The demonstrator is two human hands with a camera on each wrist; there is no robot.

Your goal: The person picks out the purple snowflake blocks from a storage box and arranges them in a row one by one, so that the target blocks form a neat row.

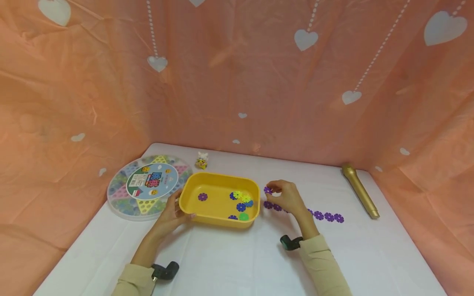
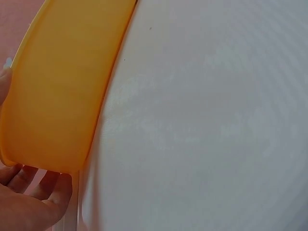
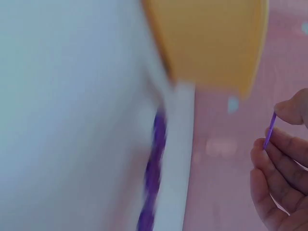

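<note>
My left hand [image 1: 169, 218] grips the left end of a yellow plastic tub [image 1: 222, 222], thumb at its front rim. In the left wrist view, fingertips [image 2: 61, 190] press against the tub's end wall. Just right of the tub, my right hand [image 1: 286, 198] pinches a purple snowflake disc [image 1: 268, 190] between thumb and fingers; the right wrist view shows the disc edge-on. Below that hand runs a row of purple discs [image 1: 329, 216] on the table, partly hidden by the hand. Inside the tub lie a purple disc [image 1: 202, 197] and several blue, yellow and green ones [image 1: 241, 207].
A round Chinese checkers set [image 1: 149, 187] lies behind my left hand, close to the tub. A small figurine [image 1: 202, 160] stands at the back. To the right lies a gold microphone [image 1: 360, 191]. Pink cloth with hearts [image 1: 255, 82] hangs around the white table [image 1: 229, 263].
</note>
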